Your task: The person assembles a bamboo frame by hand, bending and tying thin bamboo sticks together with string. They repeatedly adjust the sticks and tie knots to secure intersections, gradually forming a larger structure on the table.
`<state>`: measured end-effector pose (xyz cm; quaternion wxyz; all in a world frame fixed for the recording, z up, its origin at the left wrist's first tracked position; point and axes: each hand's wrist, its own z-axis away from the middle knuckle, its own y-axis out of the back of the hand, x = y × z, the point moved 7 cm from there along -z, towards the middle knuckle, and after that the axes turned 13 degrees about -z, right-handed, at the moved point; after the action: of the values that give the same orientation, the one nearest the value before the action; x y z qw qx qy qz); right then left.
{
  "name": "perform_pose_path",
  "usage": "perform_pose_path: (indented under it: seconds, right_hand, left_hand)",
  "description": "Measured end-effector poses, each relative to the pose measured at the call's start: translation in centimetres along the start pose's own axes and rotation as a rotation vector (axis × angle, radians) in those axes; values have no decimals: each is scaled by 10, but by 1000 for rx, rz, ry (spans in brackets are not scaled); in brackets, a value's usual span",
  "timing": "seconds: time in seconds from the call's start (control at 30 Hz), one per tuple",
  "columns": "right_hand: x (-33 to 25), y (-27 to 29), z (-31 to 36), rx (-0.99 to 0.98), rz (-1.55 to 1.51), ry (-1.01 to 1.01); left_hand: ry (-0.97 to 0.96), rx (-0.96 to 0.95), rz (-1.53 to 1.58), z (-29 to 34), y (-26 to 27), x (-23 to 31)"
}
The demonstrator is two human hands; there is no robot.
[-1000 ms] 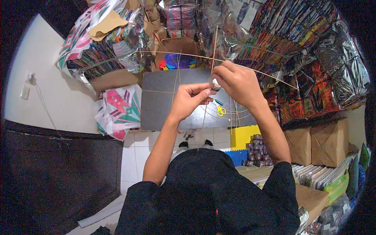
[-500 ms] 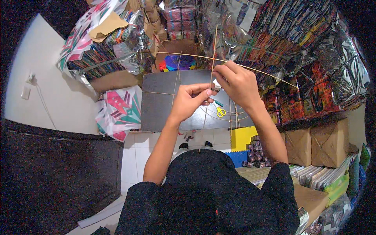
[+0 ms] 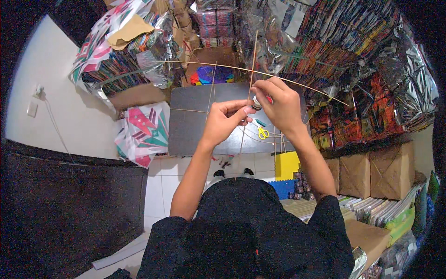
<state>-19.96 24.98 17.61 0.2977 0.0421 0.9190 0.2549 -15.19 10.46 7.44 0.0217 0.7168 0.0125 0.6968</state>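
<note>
My left hand [image 3: 225, 121] is closed, pinching a thin upright stick [image 3: 253, 58] of a light wooden frame above the table. A long bowed stick [image 3: 309, 85] crosses it near the top. My right hand [image 3: 278, 100] is closed beside the upright stick, fingertips pressed together just above the left hand; whatever they pinch is too fine to make out. Between the hands shows a small round white-topped thing [image 3: 256, 103], perhaps a thread spool, partly hidden by fingers. Yellow-handled scissors [image 3: 263, 133] lie on the table below the hands.
The dark table [image 3: 188, 132] carries more thin sticks [image 3: 213, 90], some crossed and some curved. Printed sheets [image 3: 141, 132] hang by its left edge. Wrapped stacks [image 3: 344, 32] rise behind and to the right, with brown paper parcels [image 3: 392, 169] lower right. A multicoloured piece [image 3: 211, 75] lies behind the table.
My right hand has turned slightly and covers the white-topped thing a little differently. The bowed stick's right end has shifted slightly left and down. My left hand keeps its pinch.
</note>
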Motion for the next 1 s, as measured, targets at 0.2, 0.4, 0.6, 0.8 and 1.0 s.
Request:
perform_pose_path:
  seconds: [0.2,0.4,0.6,0.8,1.0]
  right_hand:
    - [27,-13,13,47,-341,-363]
    - [51,-27,28,45,-570,-514]
    - [31,-29,30,66,-509,-408]
    - [0,-30,35,82,-81,164]
    - [-19,-29,45,26,75,415]
  left_hand:
    - [4,42,-23,3,2,-5]
    - [-32,64,-58,7,1,-7]
    - [-230,210,-384,17,3,11]
    - [-529,768,-573,54,35,51]
    - [-701,684,-839,62,36,70]
